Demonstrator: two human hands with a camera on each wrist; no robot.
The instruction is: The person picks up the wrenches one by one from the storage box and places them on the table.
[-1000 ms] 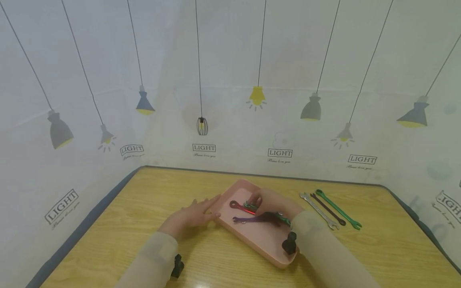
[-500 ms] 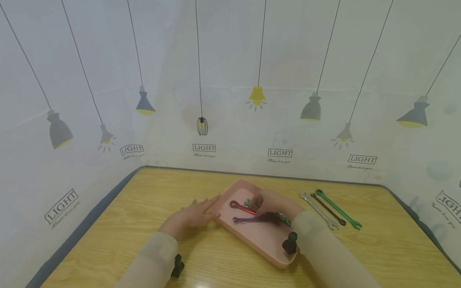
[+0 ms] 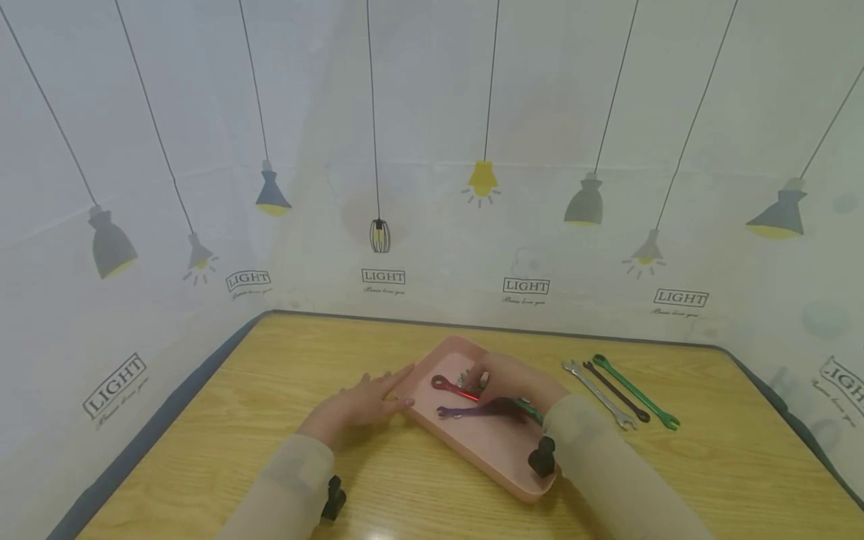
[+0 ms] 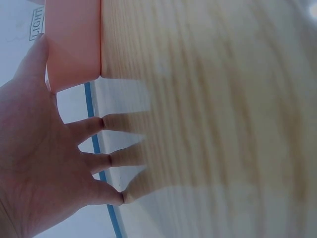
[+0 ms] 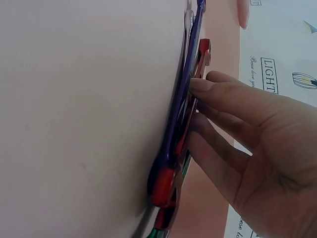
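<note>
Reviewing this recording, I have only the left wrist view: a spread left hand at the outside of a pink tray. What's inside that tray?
Observer: The head view shows several wrenches in the tray, among them a red wrench and a purple wrench.

Operator: Where is the right hand?

Observer: Inside the tray, with its fingers touching the wrenches; I can't tell whether it grips one.

Operator: Anything lying outside the tray?

Observer: Yes, to its right on the table: a silver wrench nearest the tray, then a dark wrench, then a green wrench.
</note>
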